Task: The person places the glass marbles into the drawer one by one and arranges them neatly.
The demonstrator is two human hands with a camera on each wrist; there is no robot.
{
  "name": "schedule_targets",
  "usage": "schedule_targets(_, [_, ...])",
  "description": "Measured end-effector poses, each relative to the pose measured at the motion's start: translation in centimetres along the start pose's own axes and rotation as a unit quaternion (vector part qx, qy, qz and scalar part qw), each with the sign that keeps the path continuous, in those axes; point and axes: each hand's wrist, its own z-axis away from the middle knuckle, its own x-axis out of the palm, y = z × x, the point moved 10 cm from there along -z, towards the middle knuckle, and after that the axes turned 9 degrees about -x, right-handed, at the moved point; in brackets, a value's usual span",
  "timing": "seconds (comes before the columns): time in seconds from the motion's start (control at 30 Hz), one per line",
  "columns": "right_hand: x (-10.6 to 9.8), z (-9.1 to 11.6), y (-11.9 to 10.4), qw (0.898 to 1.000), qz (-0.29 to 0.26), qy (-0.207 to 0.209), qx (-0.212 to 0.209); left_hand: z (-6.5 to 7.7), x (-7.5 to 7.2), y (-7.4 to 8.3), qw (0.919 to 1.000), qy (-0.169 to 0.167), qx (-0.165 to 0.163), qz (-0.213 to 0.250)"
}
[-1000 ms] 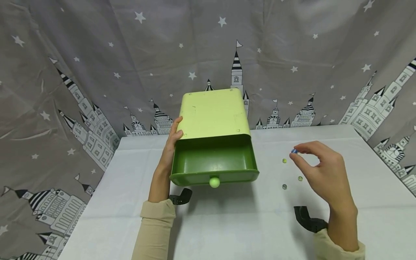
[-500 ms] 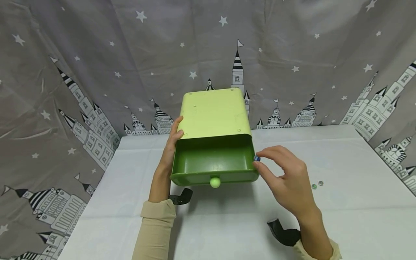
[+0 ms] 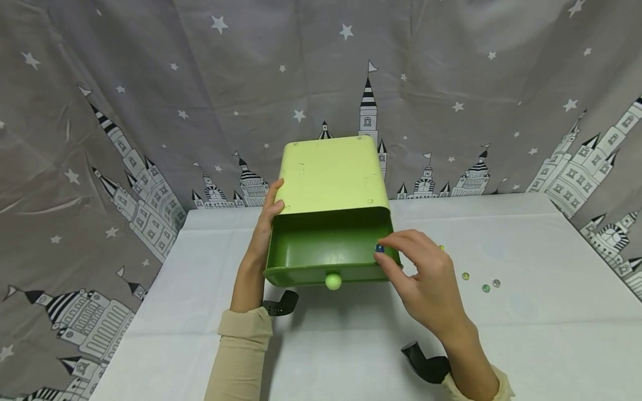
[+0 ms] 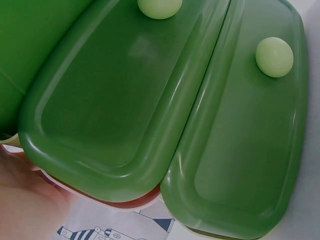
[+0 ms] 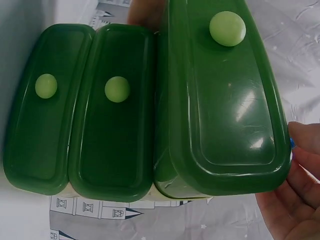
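Note:
A small drawer cabinet with a yellow-green shell (image 3: 333,172) stands on the table. Its top green drawer (image 3: 326,273) is pulled out, with a round light-green knob (image 3: 333,281). My left hand (image 3: 262,225) rests along the cabinet's left side, fingers fairly straight. Between thumb and index finger, my right hand (image 3: 426,281) pinches a blue marble (image 3: 379,248) over the right part of the pulled-out drawer. Two lower drawers with knobs appear pushed in, such as the middle drawer (image 5: 112,140) in the right wrist view. There, the blue marble (image 5: 292,143) is mostly hidden behind the drawer front.
Several small marbles lie on the white cloth to the right, including a yellowish one (image 3: 465,275), a green one (image 3: 486,288) and a greyish one (image 3: 496,283). A yellow marble (image 3: 442,248) is partly behind my right hand. A grey castle-print curtain (image 3: 200,83) hangs behind.
My right hand has carried the blue marble left, from above the cloth near the other marbles to over the drawer's right side. The left hand and cabinet have stayed in place.

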Motion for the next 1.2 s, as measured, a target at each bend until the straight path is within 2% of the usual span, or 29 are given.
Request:
schedule_targets(0.3, [0.3, 0.1, 0.1, 0.999, 0.034, -0.009, 0.008, 0.0, 0.0, 0.1, 1.0, 0.003, 0.0, 0.001])
schedule_targets(0.83, [-1.5, 0.0, 1.0, 0.999, 0.028, 0.035, 0.03, 0.0, -0.1, 0.0, 1.0, 0.003, -0.001, -0.002])
schedule_targets(1.2, [-1.5, 0.2, 1.7, 0.999, 0.029, 0.017, 0.039, 0.1, -0.1, 0.1, 1.0, 0.004, 0.002, -0.006])
